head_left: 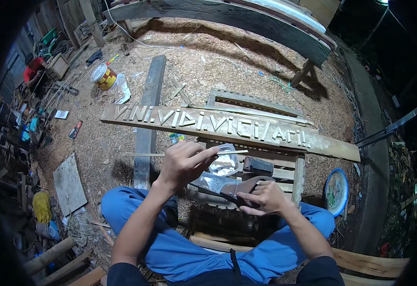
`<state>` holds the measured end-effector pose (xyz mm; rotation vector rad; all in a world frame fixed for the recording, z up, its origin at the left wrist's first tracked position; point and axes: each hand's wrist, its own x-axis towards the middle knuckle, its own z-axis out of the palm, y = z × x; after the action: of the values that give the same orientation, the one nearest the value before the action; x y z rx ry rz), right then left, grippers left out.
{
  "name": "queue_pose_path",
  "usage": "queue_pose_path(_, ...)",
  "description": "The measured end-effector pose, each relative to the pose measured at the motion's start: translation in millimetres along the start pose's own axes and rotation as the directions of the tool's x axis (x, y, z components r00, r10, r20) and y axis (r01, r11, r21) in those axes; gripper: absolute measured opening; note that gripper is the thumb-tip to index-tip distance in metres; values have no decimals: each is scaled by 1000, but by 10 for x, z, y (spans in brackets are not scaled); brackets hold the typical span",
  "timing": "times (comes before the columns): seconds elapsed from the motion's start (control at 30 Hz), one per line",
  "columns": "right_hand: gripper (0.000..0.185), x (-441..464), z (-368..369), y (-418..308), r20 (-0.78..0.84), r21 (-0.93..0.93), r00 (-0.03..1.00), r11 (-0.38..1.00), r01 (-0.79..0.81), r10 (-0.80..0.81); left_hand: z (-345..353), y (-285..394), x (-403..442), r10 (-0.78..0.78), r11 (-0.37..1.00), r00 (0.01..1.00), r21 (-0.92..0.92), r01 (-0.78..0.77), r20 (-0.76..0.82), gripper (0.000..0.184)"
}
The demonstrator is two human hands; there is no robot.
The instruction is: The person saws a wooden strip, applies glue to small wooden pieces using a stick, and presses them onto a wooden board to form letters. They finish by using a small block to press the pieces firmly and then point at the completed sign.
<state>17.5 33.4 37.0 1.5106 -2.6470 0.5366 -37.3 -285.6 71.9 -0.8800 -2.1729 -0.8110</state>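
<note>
My left hand [187, 162] is closed in a pinch around a thin wooden strip [237, 152], which sticks out on both sides of the fingers. Lower and to the right, my right hand [265, 198] is wrapped round the brown handle of a broad-bladed tool [211, 182]; its grey metal blade points left, and its exact kind is unclear. Beyond both hands lies a long wooden board [330, 145] with raised letters made of wood strips, reading "VINI.VIDI.VICI/Aril.". A clear plastic tub [230, 164] and a dark block [258, 167] sit between the hands and the board.
A slatted pallet [298, 178] supports the board, with a grey beam [144, 143] beside it. Wood shavings cover the ground. A patterned bucket [104, 77], a round tray [337, 191] and a flat panel [69, 185] lie around. A person in red [33, 69] is at far left.
</note>
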Motion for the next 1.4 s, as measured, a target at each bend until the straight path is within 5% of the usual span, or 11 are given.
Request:
queue_pose_path(0.07,35,14,17,7,-58,-16,998,1000,6,-7,-24,20,-22,28,999,998,45,-31,51,28)
queue_pose_path(0.13,21,174,-85,-20,-339,-150,941,988,-43,-10,-27,88,-28,26,998,999,51,-28,42,32)
queue_pose_path(0.37,41,419,-234,-115,-655,-279,755,938,-205,-30,75,348,-55,9,999,1000,53,-8,-11,32)
queue_pose_path(0.53,42,522,-255,-126,-699,-116,711,968,-224,81,84,379,-49,2,997,999,73,-4,33,28)
queue_pose_path(0.6,36,561,-316,-114,-544,-214,834,946,-243,91,150,390,-64,4,998,999,67,-7,45,26)
queue_pose_path(0.83,29,585,-252,-80,-372,-150,903,946,-287,214,262,380,-143,-77,991,990,122,62,119,18)
queue_pose_path(1.0,25,668,-229,-77,-421,-212,897,947,-241,134,283,419,-198,-122,985,967,145,91,224,22)
queue_pose_path(1.4,21,621,-19,-57,-485,-209,869,952,-225,99,304,471,-279,-140,972,971,211,98,193,28)
